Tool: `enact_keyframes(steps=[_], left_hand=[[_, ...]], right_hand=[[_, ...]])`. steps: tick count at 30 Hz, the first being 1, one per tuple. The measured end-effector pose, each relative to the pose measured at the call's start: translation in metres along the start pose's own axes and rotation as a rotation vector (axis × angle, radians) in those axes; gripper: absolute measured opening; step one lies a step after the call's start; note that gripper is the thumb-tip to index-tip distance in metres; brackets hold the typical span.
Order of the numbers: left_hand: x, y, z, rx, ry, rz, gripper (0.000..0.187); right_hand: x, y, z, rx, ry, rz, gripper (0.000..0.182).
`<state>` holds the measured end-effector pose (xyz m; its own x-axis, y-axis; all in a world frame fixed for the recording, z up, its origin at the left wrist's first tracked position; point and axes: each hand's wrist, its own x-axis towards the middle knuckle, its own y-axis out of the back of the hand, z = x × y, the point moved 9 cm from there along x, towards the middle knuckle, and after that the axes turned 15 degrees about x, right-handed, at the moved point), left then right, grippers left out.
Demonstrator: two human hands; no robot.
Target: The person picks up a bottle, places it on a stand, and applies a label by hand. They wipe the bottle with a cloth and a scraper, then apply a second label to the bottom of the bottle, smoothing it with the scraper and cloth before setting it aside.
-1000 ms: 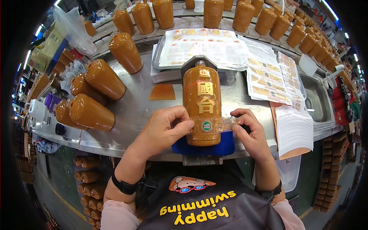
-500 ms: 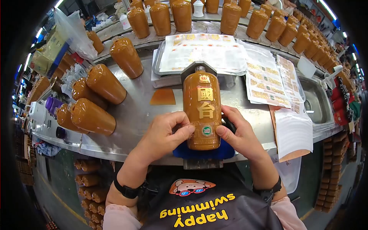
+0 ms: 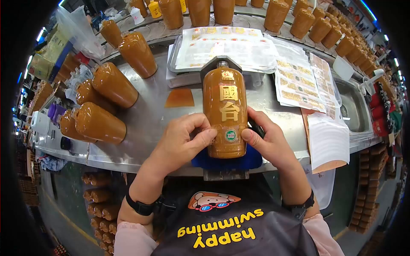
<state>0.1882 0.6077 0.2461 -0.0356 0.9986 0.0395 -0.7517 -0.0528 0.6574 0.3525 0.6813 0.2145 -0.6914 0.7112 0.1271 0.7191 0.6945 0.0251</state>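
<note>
A glossy brown bottle [image 3: 220,102] with gold characters leans back in a dark angled holder [image 3: 209,65], its neck towards the far side. Low on its front is a patterned decal band with a round green emblem [image 3: 230,135]. My left hand [image 3: 183,138] grips the bottle's lower left side, thumb pressed on the band's left end. On the opposite side my right hand [image 3: 271,136] wraps the lower edge, its thumb lying just right of the emblem. Beneath the bottle's base shows a blue pad [image 3: 252,160].
Several brown bottles [image 3: 115,85] stand to the left. Decal sheets lie on a tray [image 3: 173,64] behind the holder, with more sheets [image 3: 294,81] at right beside a sink [image 3: 356,113]. A brown squeegee-like piece [image 3: 179,98] lies left. Bottles [image 3: 277,15] line the curved conveyor behind.
Bottles on the back conveyor have shifted right, and small yellow bottles now show there. The camera view has tilted slightly down. Both hands keep nearly the same hold on the bottle.
</note>
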Motion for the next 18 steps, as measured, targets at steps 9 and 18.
enact_keyframes(steps=[9, 18], left_hand=[[-0.003, -0.002, -0.008, -0.095, 0.014, 0.069, 0.021], [-0.011, -0.001, -0.02, -0.192, -0.059, 0.284, 0.043]], right_hand=[[-0.001, 0.001, 0.003, 0.01, 0.014, -0.022, 0.075], [0.001, -0.002, 0.0, 0.031, -0.025, -0.025, 0.077]])
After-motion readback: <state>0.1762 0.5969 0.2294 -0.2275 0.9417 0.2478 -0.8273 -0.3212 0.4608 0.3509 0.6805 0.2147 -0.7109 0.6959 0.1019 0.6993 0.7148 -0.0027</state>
